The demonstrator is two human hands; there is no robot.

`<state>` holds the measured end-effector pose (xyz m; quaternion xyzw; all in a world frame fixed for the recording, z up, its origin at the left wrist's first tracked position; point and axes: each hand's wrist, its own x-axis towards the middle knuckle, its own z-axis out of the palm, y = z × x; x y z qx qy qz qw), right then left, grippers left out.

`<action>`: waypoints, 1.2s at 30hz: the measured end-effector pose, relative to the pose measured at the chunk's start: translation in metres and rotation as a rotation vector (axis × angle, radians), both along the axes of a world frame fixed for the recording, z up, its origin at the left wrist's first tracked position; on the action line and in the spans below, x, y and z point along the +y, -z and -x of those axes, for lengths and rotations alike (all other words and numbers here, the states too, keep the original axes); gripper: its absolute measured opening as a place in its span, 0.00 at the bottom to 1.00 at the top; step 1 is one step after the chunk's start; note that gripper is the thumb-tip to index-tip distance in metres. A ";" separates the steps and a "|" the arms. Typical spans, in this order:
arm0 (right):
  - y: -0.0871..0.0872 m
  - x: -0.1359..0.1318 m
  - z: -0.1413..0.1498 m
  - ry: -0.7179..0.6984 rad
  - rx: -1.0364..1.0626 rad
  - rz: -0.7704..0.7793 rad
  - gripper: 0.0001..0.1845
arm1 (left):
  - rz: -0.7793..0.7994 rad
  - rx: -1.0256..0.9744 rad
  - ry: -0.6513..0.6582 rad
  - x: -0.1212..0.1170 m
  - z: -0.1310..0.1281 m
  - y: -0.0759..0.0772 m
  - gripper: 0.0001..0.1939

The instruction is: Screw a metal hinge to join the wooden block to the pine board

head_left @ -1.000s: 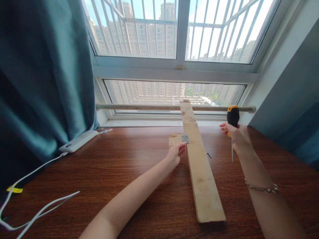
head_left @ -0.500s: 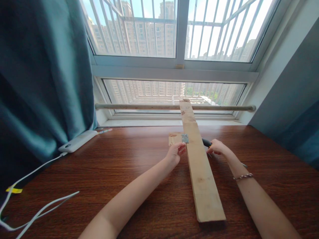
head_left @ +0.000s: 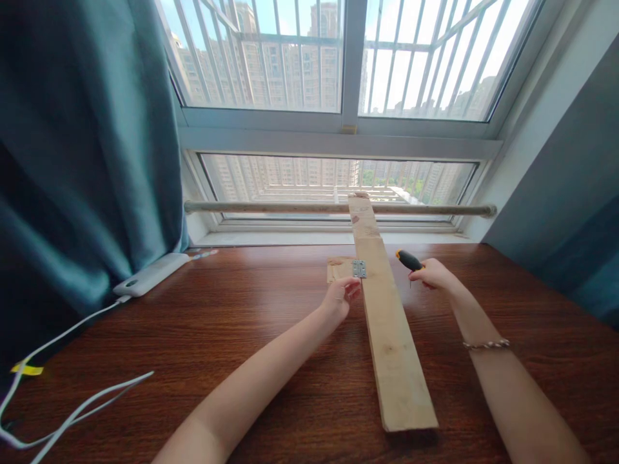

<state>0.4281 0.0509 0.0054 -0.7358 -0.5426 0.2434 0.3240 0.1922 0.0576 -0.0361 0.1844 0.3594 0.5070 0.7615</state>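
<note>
A long wooden board (head_left: pixel 394 348) lies lengthwise on the table, its far end raised against the window bar. A metal hinge (head_left: pixel 359 269) sits at the board's left edge, bridging onto a small wood piece (head_left: pixel 338 269). Just below the hinge is my left hand (head_left: pixel 338 298), fingers curled together beside the board edge; whatever is between the fingertips is too small to make out. My right hand (head_left: pixel 432 276), right of the board, grips a screwdriver (head_left: pixel 410 260) with a black and yellow handle pointing up and left. A thin bit of metal shows under the fingers.
The brown table (head_left: pixel 203 335) reaches the window sill. A horizontal bar (head_left: pixel 271 207) crosses before the window. At left, a white power strip (head_left: pixel 152 274) with a white cable (head_left: pixel 53 341) rests by the dark curtain (head_left: pixel 87 129).
My right hand has lifted and moved slightly right, away from the board, with the screwdriver, whose handle now shows fully. My left hand, the hinge and the board have stayed put.
</note>
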 end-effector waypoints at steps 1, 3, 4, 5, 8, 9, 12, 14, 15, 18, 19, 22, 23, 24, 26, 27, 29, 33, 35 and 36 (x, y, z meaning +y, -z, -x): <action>-0.009 -0.003 0.001 -0.009 0.020 -0.004 0.07 | 0.002 -0.001 -0.001 0.000 0.000 0.000 0.06; -0.025 -0.009 0.010 -0.021 0.069 -0.068 0.12 | 0.008 -0.005 -0.002 0.001 0.000 0.001 0.06; -0.031 -0.013 0.017 -0.025 0.093 -0.124 0.14 | 0.010 -0.008 -0.002 0.001 0.000 0.001 0.06; -0.036 -0.017 0.027 -0.034 0.106 -0.189 0.15 | 0.011 -0.009 -0.002 0.001 0.000 0.001 0.06; -0.040 -0.027 0.061 -0.074 -0.015 -0.356 0.14 | 0.003 -0.013 -0.004 0.002 0.000 0.003 0.06; -0.039 -0.030 0.072 -0.095 -0.102 -0.408 0.13 | -0.003 -0.016 -0.004 0.002 0.000 0.004 0.06; -0.030 -0.035 0.100 -0.175 -0.294 -0.480 0.11 | -0.027 -0.025 0.014 0.003 0.000 0.006 0.06; -0.022 -0.035 0.109 -0.205 -0.334 -0.482 0.10 | -0.049 -0.029 0.029 0.004 0.000 0.008 0.05; -0.019 -0.034 0.112 -0.216 -0.338 -0.477 0.10 | -0.059 -0.033 0.032 0.004 0.000 0.009 0.05; -0.010 -0.029 0.113 -0.222 -0.324 -0.440 0.10 | -0.078 -0.041 0.036 0.006 0.000 0.012 0.05; -0.009 -0.027 0.112 -0.216 -0.325 -0.426 0.10 | -0.080 -0.041 0.041 0.006 0.000 0.012 0.05; -0.007 -0.025 0.112 -0.195 -0.352 -0.403 0.10 | -0.083 -0.034 0.043 0.006 0.000 0.012 0.05; -0.007 -0.025 0.112 -0.193 -0.360 -0.404 0.10 | -0.084 -0.034 0.040 0.005 0.000 0.012 0.05; -0.007 -0.025 0.113 -0.191 -0.367 -0.409 0.10 | -0.085 -0.035 0.038 0.005 0.000 0.012 0.05; -0.007 -0.025 0.115 -0.182 -0.387 -0.430 0.09 | -0.088 -0.037 0.036 0.004 0.000 0.010 0.06; -0.007 -0.026 0.116 -0.175 -0.403 -0.440 0.08 | -0.089 -0.037 0.035 0.004 0.000 0.010 0.06; -0.006 -0.026 0.118 -0.156 -0.435 -0.460 0.07 | -0.087 -0.036 0.028 0.004 0.000 0.009 0.06; -0.003 -0.026 0.118 -0.129 -0.456 -0.486 0.06 | -0.074 -0.030 0.015 0.004 0.000 0.009 0.05; -0.002 -0.025 0.118 -0.125 -0.467 -0.484 0.05 | -0.072 -0.024 0.015 0.005 0.000 0.010 0.05; -0.002 -0.025 0.118 -0.125 -0.476 -0.481 0.05 | -0.072 -0.025 0.014 0.005 0.000 0.011 0.05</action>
